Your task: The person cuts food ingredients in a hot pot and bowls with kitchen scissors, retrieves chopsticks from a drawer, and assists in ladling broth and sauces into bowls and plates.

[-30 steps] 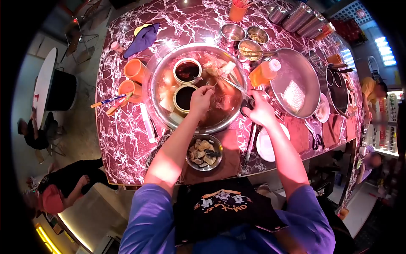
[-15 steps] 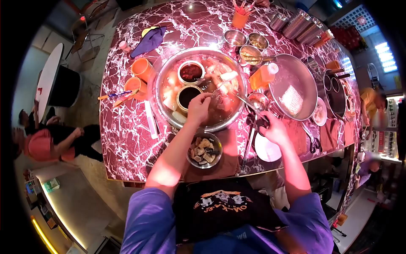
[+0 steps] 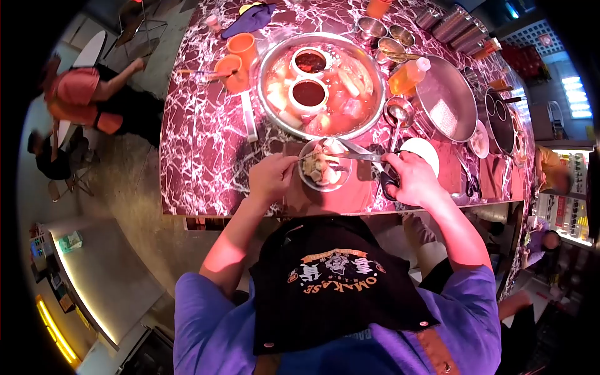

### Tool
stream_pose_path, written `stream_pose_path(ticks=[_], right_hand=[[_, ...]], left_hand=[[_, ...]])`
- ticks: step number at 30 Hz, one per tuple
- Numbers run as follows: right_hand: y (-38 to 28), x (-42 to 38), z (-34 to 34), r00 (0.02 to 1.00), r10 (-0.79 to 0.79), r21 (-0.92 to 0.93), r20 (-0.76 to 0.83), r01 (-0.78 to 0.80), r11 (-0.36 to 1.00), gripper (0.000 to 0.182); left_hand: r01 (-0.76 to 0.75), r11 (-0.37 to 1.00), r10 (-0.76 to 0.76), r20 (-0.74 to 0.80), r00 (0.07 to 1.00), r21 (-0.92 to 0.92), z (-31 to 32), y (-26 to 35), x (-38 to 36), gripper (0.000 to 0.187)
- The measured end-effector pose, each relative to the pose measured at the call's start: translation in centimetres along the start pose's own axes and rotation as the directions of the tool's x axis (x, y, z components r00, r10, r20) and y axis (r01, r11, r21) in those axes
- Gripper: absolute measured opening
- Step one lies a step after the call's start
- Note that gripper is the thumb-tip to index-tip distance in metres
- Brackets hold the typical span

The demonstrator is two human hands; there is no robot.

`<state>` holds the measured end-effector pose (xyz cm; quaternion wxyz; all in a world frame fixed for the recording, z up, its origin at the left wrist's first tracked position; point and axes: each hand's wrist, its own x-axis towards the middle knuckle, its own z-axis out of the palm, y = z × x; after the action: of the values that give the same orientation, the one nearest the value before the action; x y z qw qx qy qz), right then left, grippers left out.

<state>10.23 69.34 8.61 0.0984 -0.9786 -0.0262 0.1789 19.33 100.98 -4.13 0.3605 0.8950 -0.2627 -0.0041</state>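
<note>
Right hand (image 3: 414,178) grips scissors (image 3: 374,158), blades toward 10 o'clock over bowl (image 3: 325,189); left hand (image 3: 272,177) pinches thin item (image 3: 305,158) at 9 o'clock.

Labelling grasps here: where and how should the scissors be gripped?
Grip the scissors by the black finger loops, probably best from the person's right, as the right hand does: the loops sit on that side, while the open metal blades point left toward the bowl.

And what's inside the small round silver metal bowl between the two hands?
The small round silver metal bowl holds pale, chunky food pieces. Its bottom is hidden beneath them, and black-handled metal scissors overlap its upper right.
</note>
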Motion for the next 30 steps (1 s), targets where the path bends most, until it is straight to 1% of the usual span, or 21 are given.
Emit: stream_pose_path(ticks=[1, 4, 6, 7, 8, 9, 10, 11, 12, 13, 14, 15, 16, 17, 18, 20, 21, 23, 27, 28, 30], right_hand=[[-0.8, -0.1, 0.6, 0.999, 0.004, 0.04, 0.043, -0.006, 0.999, 0.056], [-2.3, -0.8, 2.7, 0.998, -0.015, 0.061, 0.068, 0.011, 0.998, 0.055], [-2.9, -1.3, 3.5, 0.998, -0.005, 0.046, 0.061, 0.003, 0.999, 0.054], [-3.0, -1.4, 3.8, 0.998, 0.004, 0.037, 0.055, -0.006, 0.999, 0.054], [-3.0, -1.5, 4.1, 0.999, 0.003, 0.031, 0.046, -0.004, 0.999, 0.054], [-2.8, -1.5, 4.4, 0.997, 0.039, 0.132, 0.07, -0.048, 0.99, 0.054], [-2.4, -1.6, 5.0, 0.993, 0.073, 0.233, 0.098, -0.094, 0.968, 0.054], [-2.1, -1.5, 5.4, 0.991, 0.076, 0.351, 0.107, -0.11, 0.93, 0.053], [-2.0, -1.6, 5.8, 0.992, 0.078, 0.352, 0.1, -0.108, 0.93, 0.053], [-1.9, -1.7, 6.1, 0.991, 0.085, 0.366, 0.102, -0.116, 0.923, 0.054], [-2.1, -1.7, 6.3, 0.99, 0.09, 0.381, 0.106, -0.124, 0.916, 0.055], [-2.5, -1.9, 6.4, 0.991, 0.086, 0.383, 0.104, -0.12, 0.916, 0.055], [-2.8, -2.1, 6.5, 0.995, 0.084, 0.275, 0.061, -0.098, 0.957, 0.055], [-3.1, -2.2, 6.5, 0.997, 0.078, 0.161, 0.016, -0.08, 0.984, 0.056], [-3.3, -2.3, 6.5, 0.997, 0.079, 0.161, 0.011, -0.079, 0.984, 0.056], [-3.7, -2.5, 6.6, 0.999, 0.032, 0.069, -0.035, -0.03, 0.997, 0.055], [-3.8, -2.5, 6.7, 0.999, 0.027, 0.07, -0.033, -0.025, 0.997, 0.054], [-4.3, -2.8, 6.3, 0.999, 0.042, 0.082, -0.029, -0.039, 0.996, 0.054], [-4.8, -4.1, 3.2, 0.989, 0.137, 0.071, 0.055, -0.141, 0.987, 0.055], [-4.5, -4.4, 2.8, 0.981, 0.17, 0.054, 0.092, -0.176, 0.983, 0.055], [-4.1, -4.5, 2.9, 0.981, 0.163, 0.068, 0.102, -0.171, 0.983, 0.059]], left_hand=[[-0.025, 1.0, 0.025, -0.001, 1.0, 0.01, 0.1, -0.3, -0.9, 0.015], [-0.068, 0.998, 0.068, -0.023, 0.997, 0.008, 0.2, -0.8, -3.1, 0.015], [0.004, 0.997, -0.011, 0.087, 0.996, 0.079, -0.4, -1.1, -4.2, 0.016], [-0.001, 0.997, -0.005, 0.079, 0.997, 0.079, -0.7, -1.2, -4.8, 0.016], [0.053, 0.998, -0.054, 0.081, 0.995, 0.024, -1.0, -1.4, -5.4, 0.018], [0.104, 0.994, -0.102, 0.086, 0.991, -0.029, -1.2, -1.6, -6.0, 0.02], [0.096, 0.995, -0.093, 0.08, 0.992, -0.028, -1.4, -1.7, -6.4, 0.02], [0.259, 0.953, -0.231, 0.174, 0.957, -0.156, -1.5, -1.8, -6.8, 0.021], [0.422, 0.868, -0.348, 0.285, 0.893, -0.262, -1.5, -2.0, -7.0, 0.023], [0.427, 0.831, -0.34, 0.281, 0.897, -0.356, -0.4, -2.8, -7.4, 0.023], [0.426, 0.833, -0.341, 0.278, 0.898, -0.354, -0.1, -2.9, -7.3, 0.023], [0.467, 0.81, -0.36, 0.329, 0.873, -0.354, 0.3, -2.9, -7.2, 0.023], [0.507, 0.787, -0.375, 0.379, 0.846, -0.352, 0.8, -2.8, -6.9, 0.023], [0.517, 0.789, -0.399, 0.362, 0.842, -0.332, 1.3, -2.8, -6.7, 0.023], [0.512, 0.792, -0.396, 0.359, 0.845, -0.332, 2.1, -3.1, -6.6, 0.023], [0.394, 0.841, -0.32, 0.245, 0.915, -0.372, 3.9, -3.8, -6.7, 0.023], [0.392, 0.842, -0.319, 0.243, 0.916, -0.371, 4.7, -3.7, -6.6, 0.023], [0.307, 0.828, -0.272, 0.143, 0.952, -0.47, 6.1, -3.1, -6.7, 0.021], [0.353, 0.787, -0.328, 0.141, 0.934, -0.506, 6.1, -1.9, -7.2, 0.02], [0.337, 0.805, -0.318, 0.124, 0.94, -0.489, 5.5, -1.6, -7.2, 0.02], [0.319, 0.822, -0.304, 0.11, 0.946, -0.472, 5.1, -1.5, -7.0, 0.021]])
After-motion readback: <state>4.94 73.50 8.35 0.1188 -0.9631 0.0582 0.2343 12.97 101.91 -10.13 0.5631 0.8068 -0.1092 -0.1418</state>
